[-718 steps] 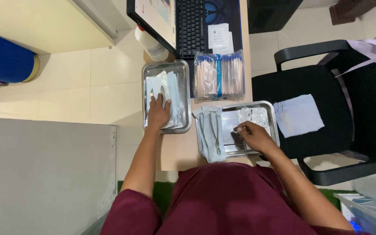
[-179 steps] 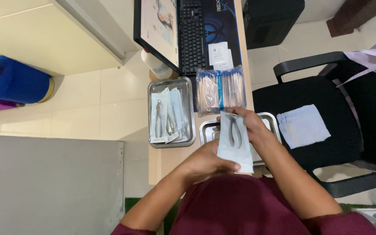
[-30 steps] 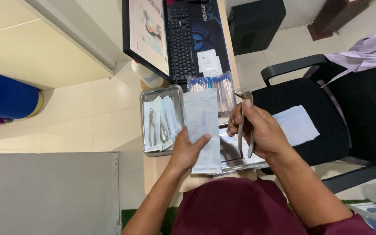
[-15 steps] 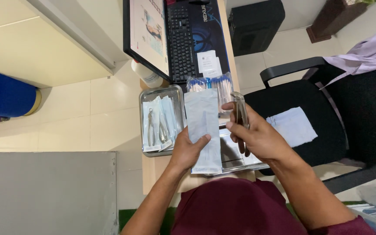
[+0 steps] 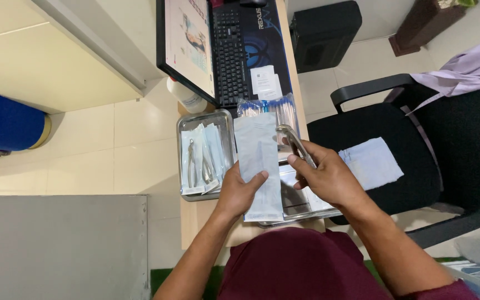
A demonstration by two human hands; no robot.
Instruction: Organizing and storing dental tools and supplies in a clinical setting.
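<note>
Nearest the body, above the maroon lap, the left hand (image 5: 239, 191) pinches a pale blue sterilisation pouch (image 5: 259, 161) between thumb in front and fingers behind, gripping its lower half; the pouch stands nearly upright over the desk edge, its top reaching toward the bundle of packets beyond. Just to the right, the right hand (image 5: 329, 180) is closed around the handles of steel forceps (image 5: 294, 143); the beaks project up and to the left from the fist, ending just beside the pouch's upper right edge, apart from it as far as can be seen.

Risks, by judgement: the pouch is held by its lower half only, so the free upper half may bend away from the beaks; the metal tips may catch or tear the thin film; the grip sits far back on the handles, so the tips may swing wide.

Beneath both hands lies a steel tray (image 5: 306, 214), largely hidden by them; a dropped instrument would probably land there, though the desk edge is near on the right.

Further left, a second steel tray (image 5: 226, 118) holds sealed pouches with instruments inside. Beyond lie a bundle of clear packets (image 5: 268, 105), a keyboard (image 5: 230, 53) and a monitor (image 5: 187, 47); a black chair (image 5: 395, 161) with a folded blue cloth (image 5: 370, 163) stands at right.
</note>
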